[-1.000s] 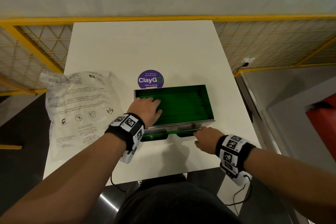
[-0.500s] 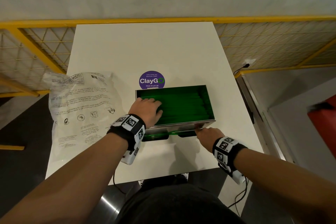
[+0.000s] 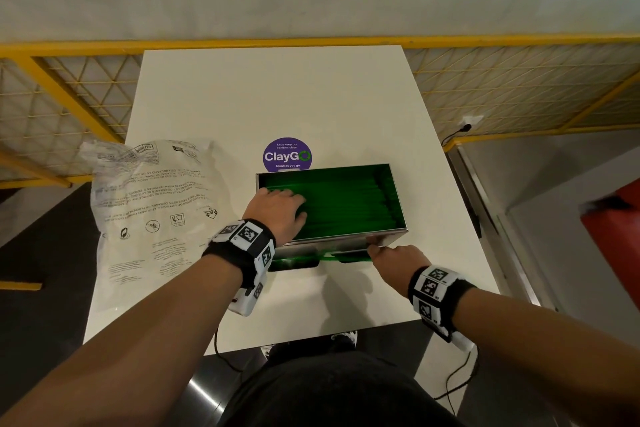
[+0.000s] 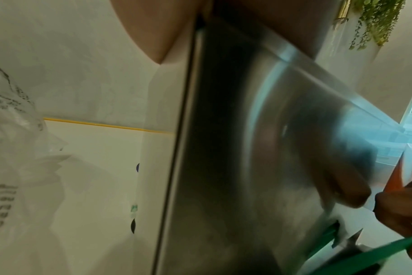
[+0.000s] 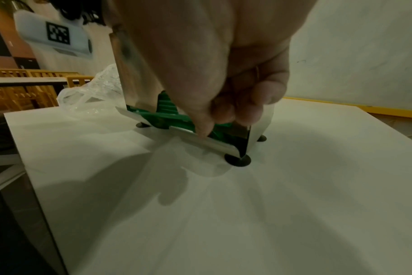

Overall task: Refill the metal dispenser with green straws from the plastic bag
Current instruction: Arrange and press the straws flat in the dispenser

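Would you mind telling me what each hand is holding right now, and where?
The right hand pinches a straw at the dispenser front slot. The left hand holds nothing; it rests flat on the straws inside.

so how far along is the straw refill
Mostly done: the metal dispenser is packed with green straws and the plastic bag lies flat beside it. In hand: the left hand presses the straws down, the right hand works at the front slot. Left: closing it, if there is a lid.
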